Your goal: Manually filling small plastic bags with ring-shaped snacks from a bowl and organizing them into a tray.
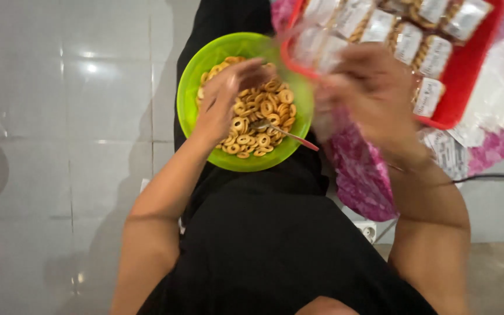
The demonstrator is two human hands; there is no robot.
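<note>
A bright green bowl [191, 93] rests on my lap, filled with several small golden ring snacks [269, 108]. A metal spoon with a pink handle [290, 135] lies in them. My left hand [224, 100] reaches into the bowl, fingers curled down into the heap of rings. My right hand [374, 96] is blurred by motion just right of the bowl. It holds up a small clear plastic bag [310, 49] in front of the red tray's near corner.
A red tray [468, 70] of several sealed snack packets [433, 55] sits at the upper right on pink patterned cloth [363, 181]. More clear bags [500, 87] lie right of it. White floor tiles [77, 116] spread to the left. A cable [491, 176] and power strip [368, 230] lie right.
</note>
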